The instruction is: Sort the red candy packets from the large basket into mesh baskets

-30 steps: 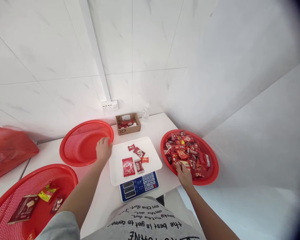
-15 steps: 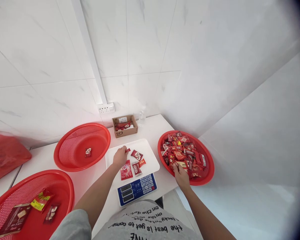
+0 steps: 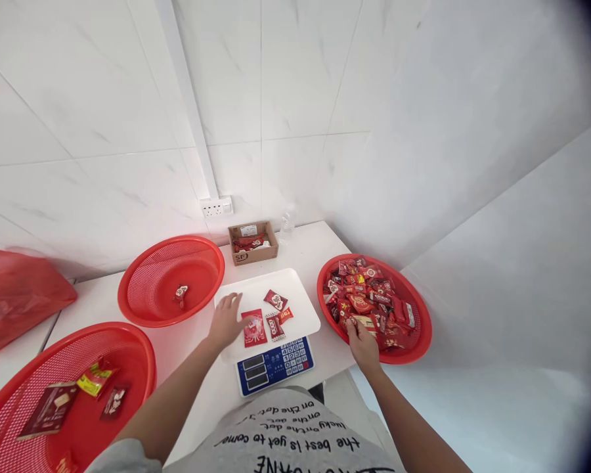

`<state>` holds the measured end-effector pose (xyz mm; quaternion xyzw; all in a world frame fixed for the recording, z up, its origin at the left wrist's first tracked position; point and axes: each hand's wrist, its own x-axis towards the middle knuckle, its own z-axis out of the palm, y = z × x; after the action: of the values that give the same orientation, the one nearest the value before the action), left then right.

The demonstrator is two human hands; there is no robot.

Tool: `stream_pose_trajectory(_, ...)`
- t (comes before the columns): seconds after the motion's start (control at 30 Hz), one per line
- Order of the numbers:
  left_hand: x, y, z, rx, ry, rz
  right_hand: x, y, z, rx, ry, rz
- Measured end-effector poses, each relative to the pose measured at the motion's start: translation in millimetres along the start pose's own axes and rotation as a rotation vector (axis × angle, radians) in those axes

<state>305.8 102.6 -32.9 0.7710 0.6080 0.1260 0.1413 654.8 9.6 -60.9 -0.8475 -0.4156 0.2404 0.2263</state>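
Near-left basket point(image 3: 136, 361): cut off by left and bottom edges.
Red bag point(image 3: 24, 299): left end out of view.
Scale displays point(image 3: 255, 372): too small to read.
Right hand point(image 3: 364, 345): grip unclear, fingers partly hidden.
Candy heap point(image 3: 369, 299): lower pieces buried.
Shirt point(image 3: 295, 433): lettering cropped at bottom.

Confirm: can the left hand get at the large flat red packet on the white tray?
Probably yes: the left hand is open over the left side of the white tray, thumb by the large flat red packet. No other sweet covers it; the checker-ended sweet lies to its right.
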Motion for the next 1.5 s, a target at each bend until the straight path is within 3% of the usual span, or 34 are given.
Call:
stream_pose_trajectory(0.1, -11, 20, 14.7, -0.008, -0.13, -0.003, -1, -2, 0, -0.013, -0.008, 0.008)
stream_pose_trajectory(0.23, -14, 30, 14.0, -0.079, -0.111, -0.044, -2, -3, 0, -0.026, -0.005, 0.004)
stream_pose_trajectory(0.37, -14, 30, 7.9, -0.247, -0.124, -0.205, -1, -1, 1, -0.026, 0.006, -0.009)
stream_pose_trajectory(0.43, -10, 24, 1.8, -0.358, -0.066, -0.289, 0, 1, 1, -0.028, 0.004, -0.01)
stream_pose_trajectory(0.53, 2, 3, -17.9, -0.436, 0.124, -0.419, 1, 2, 2, -0.037, 0.011, -0.013)
stream_pose_trajectory(0.7, 21, -36, -62.5, -0.318, 0.392, -0.57, 0, 0, 2, -0.03, 0.009, -0.027)
stream_pose_trajectory(0.77, 24, -38, -66.7, -0.222, 0.451, -0.517, -1, -1, 1, -0.027, -0.004, -0.023)
stream_pose_trajectory(0.83, 24, -27, -56.6, -0.108, 0.41, -0.336, -1, -2, 1, -0.024, -0.007, -0.011)
stream_pose_trajectory(0.97, 25, 20, -11.0, -0.016, 0.083, 0.124, -3, -4, 1, 0.001, 0.016, -0.032)
stream_pose_trajectory(1.07, 30, 53, 17.0, 0.012, -0.127, 0.317, -4, -6, 2, 0.012, 0.019, -0.049)
stream_pose_trajectory(1.17, 43, 69, 29.6, 0.014, -0.218, 0.337, -4, -7, 1, 0.024, 0.032, -0.107)
stream_pose_trajectory(1.3, 58, 70, 33.0, -0.012, -0.244, 0.278, -5, -7, -1, 0.031, 0.045, -0.129)
stream_pose_trajectory(1.43, 58, 58, 22.0, -0.009, -0.219, 0.203, -6, -7, -3, 0.03, 0.046, -0.133)
stream_pose_trajectory(1.5, 57, 42, 8.0, -0.025, -0.12, 0.111, -6, -6, -2, 0.028, 0.047, -0.134)
